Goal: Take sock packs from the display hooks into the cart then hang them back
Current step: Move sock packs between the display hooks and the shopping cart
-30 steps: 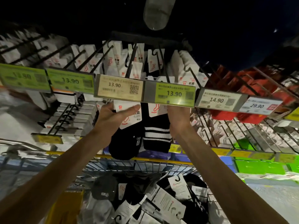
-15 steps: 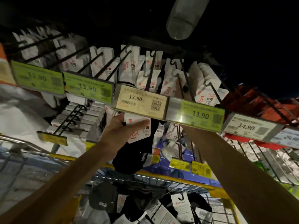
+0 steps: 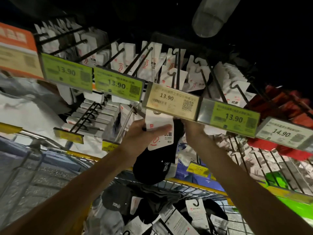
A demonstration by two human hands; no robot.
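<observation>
Right hand (image 3: 194, 131) came up beside black sock pack (image 3: 152, 165) below beige price tag (image 3: 171, 100), grip hidden. Left hand (image 3: 138, 133) pinches pack's card (image 3: 157, 118). Tag blocks sight; hanging may miss, pack drops.

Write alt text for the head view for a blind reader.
The left hand grips a black sock pack by its white card below a row of price tags. The right hand reaches up beside it, above a cart of packs.

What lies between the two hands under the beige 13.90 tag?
Head view: a black sock pack with a white card, held by the left hand; the right hand is partly hidden.
</observation>
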